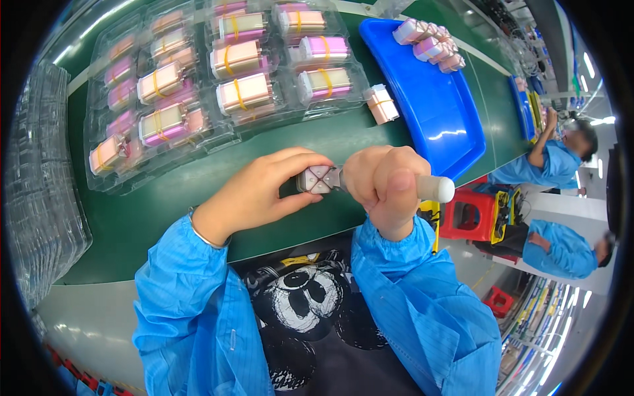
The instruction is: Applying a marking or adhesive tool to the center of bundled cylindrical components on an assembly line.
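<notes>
Blue sleeves (198, 310) frame both hands above a green table (152, 211). Left hand (254, 195) pinches a small pale box (314, 179) between thumb and fingers; right hand (386, 188), fisted, grips a white-handled tool (436, 188), its tip, possibly a blade, hidden at the box. Beyond: clear trays (218, 79) of banded boxes, a blue tray (429, 105).

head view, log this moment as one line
left hand: holds small pink box | right hand: grips white-handled tool at box | clear trays of banded boxes behind | blue tray right
</notes>
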The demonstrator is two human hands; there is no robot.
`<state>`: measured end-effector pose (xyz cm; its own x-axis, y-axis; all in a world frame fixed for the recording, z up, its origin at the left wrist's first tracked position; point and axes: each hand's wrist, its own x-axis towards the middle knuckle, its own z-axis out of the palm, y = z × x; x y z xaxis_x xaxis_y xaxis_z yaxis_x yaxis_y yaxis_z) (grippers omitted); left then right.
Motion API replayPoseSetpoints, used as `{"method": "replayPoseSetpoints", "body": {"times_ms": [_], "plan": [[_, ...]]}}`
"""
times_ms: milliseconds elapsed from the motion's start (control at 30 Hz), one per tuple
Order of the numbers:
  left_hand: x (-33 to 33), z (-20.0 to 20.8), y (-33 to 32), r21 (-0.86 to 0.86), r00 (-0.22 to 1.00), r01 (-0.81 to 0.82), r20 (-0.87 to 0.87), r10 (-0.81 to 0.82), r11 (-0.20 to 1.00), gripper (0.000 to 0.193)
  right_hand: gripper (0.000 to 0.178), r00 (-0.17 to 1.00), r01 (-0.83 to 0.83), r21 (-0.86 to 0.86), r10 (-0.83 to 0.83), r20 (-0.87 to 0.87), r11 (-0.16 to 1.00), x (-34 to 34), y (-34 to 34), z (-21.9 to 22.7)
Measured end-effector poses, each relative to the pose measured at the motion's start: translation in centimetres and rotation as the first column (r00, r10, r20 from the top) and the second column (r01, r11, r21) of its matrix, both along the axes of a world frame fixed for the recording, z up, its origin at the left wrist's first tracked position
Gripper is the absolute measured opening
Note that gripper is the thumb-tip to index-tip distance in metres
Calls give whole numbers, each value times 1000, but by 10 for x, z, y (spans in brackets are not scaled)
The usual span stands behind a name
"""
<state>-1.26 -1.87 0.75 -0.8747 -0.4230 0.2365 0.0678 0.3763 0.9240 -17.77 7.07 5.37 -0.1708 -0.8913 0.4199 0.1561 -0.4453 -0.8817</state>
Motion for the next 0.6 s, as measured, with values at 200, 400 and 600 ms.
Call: {"method": "replayPoseSetpoints", "body": {"times_ms": [200, 400, 600], "plan": [[0, -1, 0, -4, 999, -43, -8, 43, 999, 51, 42, 981, -65, -63, 75, 179, 996, -7, 0, 1], [-3, -1, 5, -160, 994, -112, -14, 111, 981, 50, 41, 974, -41, -100, 62, 219, 994, 4, 7, 2], [-4, -3, 6, -169, 990, -141, -25, 138, 976, 43, 39, 987, -28, -56, 36, 158, 998, 10, 9, 1]]}}
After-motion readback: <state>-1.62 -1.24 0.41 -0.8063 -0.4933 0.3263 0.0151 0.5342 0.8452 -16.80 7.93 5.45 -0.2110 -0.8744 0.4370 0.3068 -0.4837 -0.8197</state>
